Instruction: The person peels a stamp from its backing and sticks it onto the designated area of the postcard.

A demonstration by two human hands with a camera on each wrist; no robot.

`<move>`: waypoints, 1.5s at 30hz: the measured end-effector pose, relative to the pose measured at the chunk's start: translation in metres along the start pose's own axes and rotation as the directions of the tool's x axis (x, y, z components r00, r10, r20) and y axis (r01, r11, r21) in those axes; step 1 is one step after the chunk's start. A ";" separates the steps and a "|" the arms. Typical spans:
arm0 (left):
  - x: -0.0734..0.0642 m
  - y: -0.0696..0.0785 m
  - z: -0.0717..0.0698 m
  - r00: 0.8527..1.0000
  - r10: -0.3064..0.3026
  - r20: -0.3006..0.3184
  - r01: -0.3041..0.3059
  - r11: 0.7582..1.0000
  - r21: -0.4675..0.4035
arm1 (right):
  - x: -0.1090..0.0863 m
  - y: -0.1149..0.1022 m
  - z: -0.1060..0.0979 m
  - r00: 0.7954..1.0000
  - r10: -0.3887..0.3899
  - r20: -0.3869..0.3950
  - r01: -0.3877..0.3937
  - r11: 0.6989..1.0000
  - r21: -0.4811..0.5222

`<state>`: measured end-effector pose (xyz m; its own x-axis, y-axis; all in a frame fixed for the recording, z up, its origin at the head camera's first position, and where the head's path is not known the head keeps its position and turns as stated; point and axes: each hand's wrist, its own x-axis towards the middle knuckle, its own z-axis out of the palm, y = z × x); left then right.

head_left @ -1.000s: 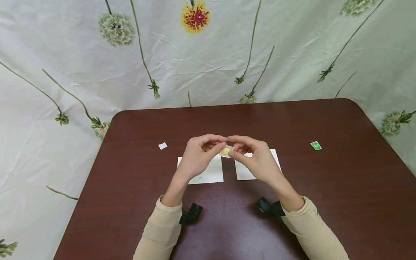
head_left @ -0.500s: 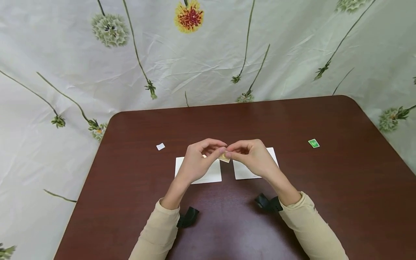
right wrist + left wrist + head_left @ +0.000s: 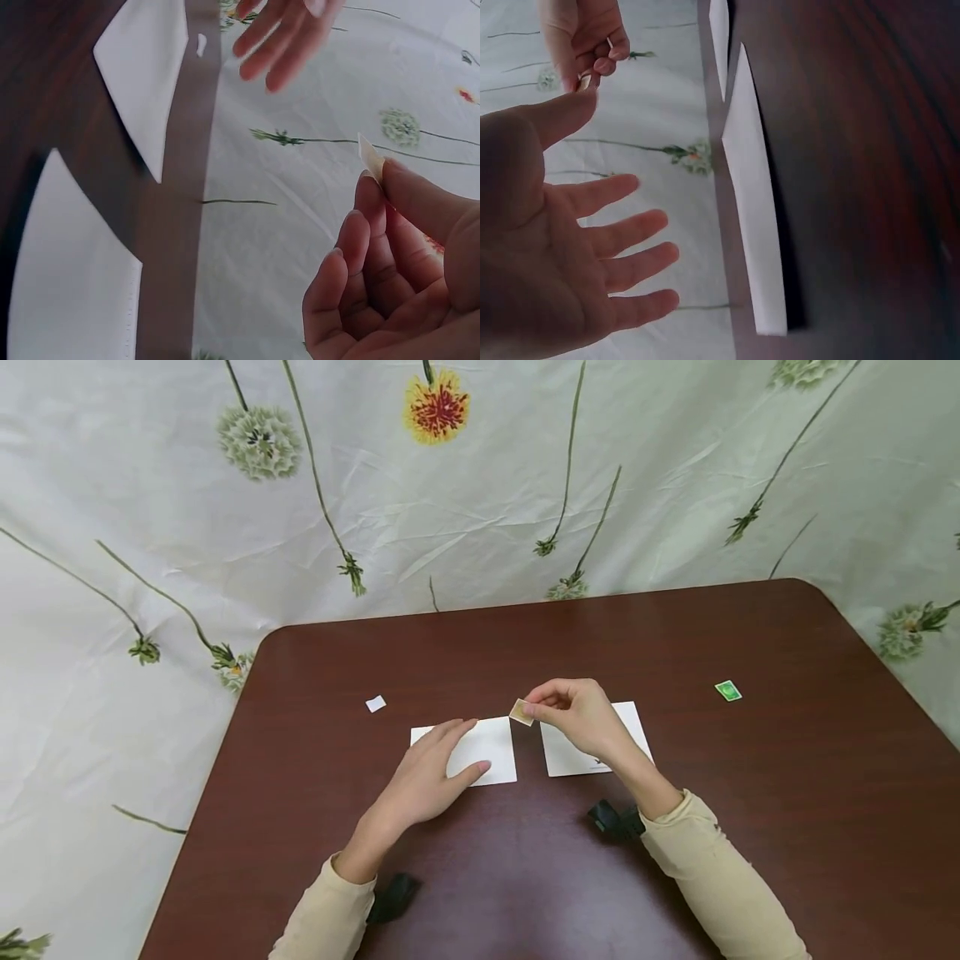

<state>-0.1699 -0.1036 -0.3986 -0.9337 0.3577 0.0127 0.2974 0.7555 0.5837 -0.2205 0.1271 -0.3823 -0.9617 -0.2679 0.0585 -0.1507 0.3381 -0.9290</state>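
A small yellowish stamp (image 3: 519, 712) with a pale border is pinched between the thumb and fingers of my right hand (image 3: 583, 717), in the air above the gap between two white paper rectangles. In the right wrist view the stamp (image 3: 370, 159) shows nearly edge-on. My left hand (image 3: 429, 775) hovers over the left paper rectangle (image 3: 495, 750), fingers spread and holding nothing; the left wrist view shows its palm (image 3: 547, 255). Partly beneath my right hand and wrist lies the right paper rectangle (image 3: 564, 757), with a small dark print near its lower edge.
A small white piece (image 3: 376, 703) lies at the left of the dark red-brown table (image 3: 465, 660). On the right side is a green stamp-like piece (image 3: 727, 691) with a white border. Behind the table's far edge hangs a flower-patterned cloth (image 3: 487, 502).
My left hand has let go of the stamp and moved left and toward me, its fingers spreading. The stamp stays in my right hand, which has hardly moved.
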 end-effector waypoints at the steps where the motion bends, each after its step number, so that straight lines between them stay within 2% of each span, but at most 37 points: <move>1: -0.003 -0.004 0.000 1.000 -0.007 0.012 0.006 1.000 0.028 | 0.001 0.002 0.001 1.000 0.007 0.002 -0.007 1.000 -0.012; 7: -0.014 -0.021 -0.001 0.991 -0.065 0.116 0.047 0.988 0.146 | 0.009 0.016 0.010 0.999 0.014 0.031 -0.012 0.998 -0.069; 11: -0.017 -0.029 0.000 0.973 -0.105 0.207 0.058 0.973 0.222 | 0.015 0.022 0.015 0.997 0.034 0.067 -0.027 0.994 -0.109; 16: -0.017 -0.034 0.001 0.944 -0.157 0.290 0.090 0.968 0.234 | 0.024 0.024 0.018 0.992 0.056 0.116 -0.032 0.979 -0.201; 19: -0.017 -0.034 0.001 0.933 -0.169 0.319 0.100 0.970 0.220 | 0.030 0.023 0.020 0.984 0.088 0.155 -0.050 0.971 -0.233; 25: -0.018 -0.032 0.001 0.919 -0.171 0.356 0.099 0.972 0.213 | 0.040 0.025 0.029 0.963 0.119 0.242 -0.046 0.957 -0.287; 29: -0.018 -0.032 0.001 0.915 -0.180 0.361 0.102 0.969 0.223 | 0.046 0.029 0.038 0.947 0.137 0.290 -0.036 0.944 -0.328; 34: -0.018 -0.033 0.001 0.914 -0.179 0.364 0.100 0.969 0.226 | 0.053 0.031 0.044 0.936 0.171 0.307 -0.045 0.924 -0.379; 45: -0.019 -0.035 -0.003 0.915 -0.185 0.359 0.109 0.969 0.222 | 0.060 0.024 0.051 0.925 0.234 0.298 -0.061 0.868 -0.493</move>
<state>-0.1630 -0.1385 -0.4164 -0.8377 0.3847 -0.3877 0.2308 0.8927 0.3871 -0.2705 0.0734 -0.4194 -0.8570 -0.4376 -0.2722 -0.1851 0.7544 -0.6298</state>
